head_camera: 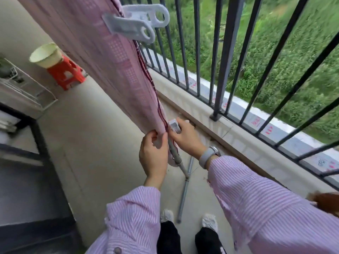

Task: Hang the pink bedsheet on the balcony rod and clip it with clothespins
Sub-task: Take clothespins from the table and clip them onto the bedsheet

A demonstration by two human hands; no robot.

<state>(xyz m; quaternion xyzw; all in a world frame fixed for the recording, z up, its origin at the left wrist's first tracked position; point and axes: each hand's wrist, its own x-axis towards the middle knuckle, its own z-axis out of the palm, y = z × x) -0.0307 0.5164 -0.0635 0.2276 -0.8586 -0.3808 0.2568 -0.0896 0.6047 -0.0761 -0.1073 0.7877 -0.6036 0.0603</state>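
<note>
Outdoors, on a pale concrete balcony floor (102, 125), the pink bedsheet (110, 57) hangs over a grey rod (174, 153), already clamped near the top by a white clothespin (135, 24). The left hand (153, 154) pinches the sheet's lower edge; the right hand (185, 138) grips a second clothespin (174, 126) just beside it. A black railing (227, 57) fronts green grass; a red stool (67, 73) carries a pale bucket (45, 55).

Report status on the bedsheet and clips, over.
Left hand pinches pink bedsheet at its end. Right hand holds white clothespin beside it. One large clip already on. Nothing in the way.
</note>
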